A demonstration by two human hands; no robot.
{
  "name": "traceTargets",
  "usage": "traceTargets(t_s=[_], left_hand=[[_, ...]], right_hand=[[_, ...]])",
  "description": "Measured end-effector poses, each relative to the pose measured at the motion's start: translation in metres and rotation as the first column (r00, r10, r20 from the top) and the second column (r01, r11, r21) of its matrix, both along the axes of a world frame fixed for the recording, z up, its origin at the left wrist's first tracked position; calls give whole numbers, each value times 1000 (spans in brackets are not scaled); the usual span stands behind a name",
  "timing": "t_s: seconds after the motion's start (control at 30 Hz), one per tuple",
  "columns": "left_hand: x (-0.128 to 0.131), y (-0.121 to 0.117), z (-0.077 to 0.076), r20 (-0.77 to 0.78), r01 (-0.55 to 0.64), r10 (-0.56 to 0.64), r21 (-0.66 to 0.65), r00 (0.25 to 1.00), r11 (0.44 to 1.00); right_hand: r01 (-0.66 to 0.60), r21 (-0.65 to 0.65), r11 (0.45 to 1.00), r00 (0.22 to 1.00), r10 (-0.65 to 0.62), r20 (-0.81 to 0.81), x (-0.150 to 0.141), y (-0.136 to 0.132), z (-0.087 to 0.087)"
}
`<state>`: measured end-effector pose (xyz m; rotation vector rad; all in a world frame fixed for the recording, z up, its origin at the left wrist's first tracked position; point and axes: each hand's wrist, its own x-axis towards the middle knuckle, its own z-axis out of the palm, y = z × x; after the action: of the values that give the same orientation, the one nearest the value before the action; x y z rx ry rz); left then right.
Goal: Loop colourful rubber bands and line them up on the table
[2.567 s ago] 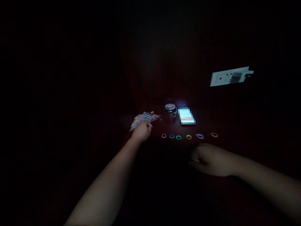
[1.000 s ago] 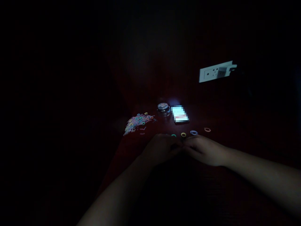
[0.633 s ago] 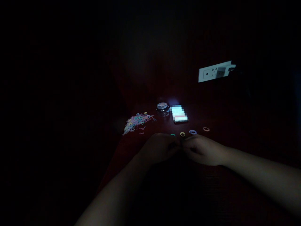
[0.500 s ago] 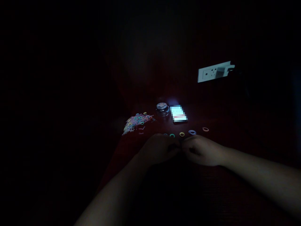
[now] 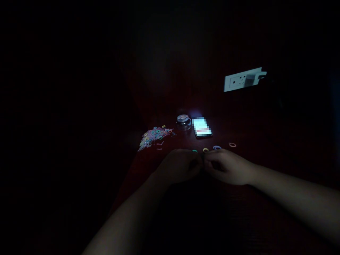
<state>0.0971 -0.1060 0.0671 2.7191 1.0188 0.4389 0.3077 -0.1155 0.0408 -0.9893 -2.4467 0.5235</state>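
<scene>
The scene is very dark. My left hand [image 5: 178, 165] and my right hand [image 5: 227, 166] meet fingertip to fingertip over the dark red table [image 5: 255, 156], both with fingers curled in a pinch. What they pinch is hidden in the gloom. Just beyond the knuckles lies a row of small coloured rubber rings [image 5: 217, 147], partly covered by my hands. A pile of many tiny coloured rubber bands [image 5: 154, 136] lies to the left of my left hand.
A small glass jar [image 5: 183, 121] and a lit phone [image 5: 202, 127] stand behind the row of rings. A white wall socket with a plug in it [image 5: 243, 79] is on the dark wall at the upper right. Everything else is black.
My left hand left the pile of bands and came right to meet my right hand, which moved up and left. Since about a second ago the two hands stay joined.
</scene>
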Motion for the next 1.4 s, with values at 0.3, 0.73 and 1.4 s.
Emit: traceTargets(t_s=[0.3, 0.73, 1.4], left_hand=[[-1, -1, 2, -20, -10, 10, 10, 1000, 1000], [-4, 3, 0, -21, -27, 26, -35, 999, 999], [-4, 3, 0, -6, -21, 21, -47, 1000, 999]], right_hand=[[-22, -33, 999, 999, 24, 33, 0, 1, -3], [36, 21, 999, 999, -35, -30, 0, 3, -3], [43, -5, 999, 987, -43, -156, 1, 2, -5]])
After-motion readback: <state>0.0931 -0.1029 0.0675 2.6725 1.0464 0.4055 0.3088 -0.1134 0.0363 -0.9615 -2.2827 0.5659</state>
